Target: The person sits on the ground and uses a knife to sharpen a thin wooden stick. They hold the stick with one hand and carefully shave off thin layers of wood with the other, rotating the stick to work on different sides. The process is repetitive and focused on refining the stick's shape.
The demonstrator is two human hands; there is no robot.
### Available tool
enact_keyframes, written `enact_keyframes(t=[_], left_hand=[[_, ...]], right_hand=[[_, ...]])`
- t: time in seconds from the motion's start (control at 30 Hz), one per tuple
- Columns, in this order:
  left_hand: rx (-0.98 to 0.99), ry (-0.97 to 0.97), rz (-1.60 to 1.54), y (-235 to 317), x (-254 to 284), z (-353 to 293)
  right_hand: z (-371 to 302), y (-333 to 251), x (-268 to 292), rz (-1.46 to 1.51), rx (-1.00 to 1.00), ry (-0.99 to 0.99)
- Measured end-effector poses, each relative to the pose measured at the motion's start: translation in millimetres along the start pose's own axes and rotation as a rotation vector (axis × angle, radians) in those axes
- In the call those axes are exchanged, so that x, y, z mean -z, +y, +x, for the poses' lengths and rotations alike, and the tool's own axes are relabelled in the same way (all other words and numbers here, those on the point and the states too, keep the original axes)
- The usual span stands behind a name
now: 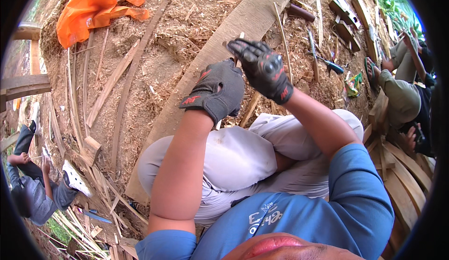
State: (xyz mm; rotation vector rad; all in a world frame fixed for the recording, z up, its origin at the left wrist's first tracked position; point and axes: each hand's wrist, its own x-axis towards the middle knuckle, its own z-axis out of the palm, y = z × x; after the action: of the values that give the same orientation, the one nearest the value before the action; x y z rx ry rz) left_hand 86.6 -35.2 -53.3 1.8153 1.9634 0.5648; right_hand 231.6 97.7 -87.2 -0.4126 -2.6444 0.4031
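While both gloved hands meet above the lap, the left hand [216, 90] is curled closed around a thin wooden strip [250, 108], whose lower end slants out below the fist toward the knees; the right hand [263, 68], also in a black glove with red marks, lies over the strip's upper end with its fingers bent forward, and whether it clamps the strip or only rests against it cannot be told. A short pale tip of the strip shows above the right fingers. Under the hands a long wide plank [220, 49] runs slantwise across ground covered in wood shavings [159, 40]. The person sits with knees in light grey trousers [234, 157] and wears a blue shirt. An orange plastic bag [93, 7] lies well apart at the upper left, with thin slats [112, 82] between it and the plank. At the right edge another person [404, 91] sits beside stacked curved boards [402, 176]; a third person [37, 185] crouches at the lower left.
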Motion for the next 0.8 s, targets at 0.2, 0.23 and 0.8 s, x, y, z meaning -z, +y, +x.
enact_keyframes(t=[0.2, 0.23, 0.8], left_hand=[[0.273, -0.282, -0.372, -6, -1, 6], [0.403, -0.331, -0.482, 0, 3, 7], [0.336, -0.228, -0.470, -4, 8, 12]], right_hand=[[-7, 22, -2, 0.014, 0.102, -0.095], [-6, 33, -8, -0.031, 0.043, -0.105], [5, 37, -8, 0.029, -0.014, -0.033]])
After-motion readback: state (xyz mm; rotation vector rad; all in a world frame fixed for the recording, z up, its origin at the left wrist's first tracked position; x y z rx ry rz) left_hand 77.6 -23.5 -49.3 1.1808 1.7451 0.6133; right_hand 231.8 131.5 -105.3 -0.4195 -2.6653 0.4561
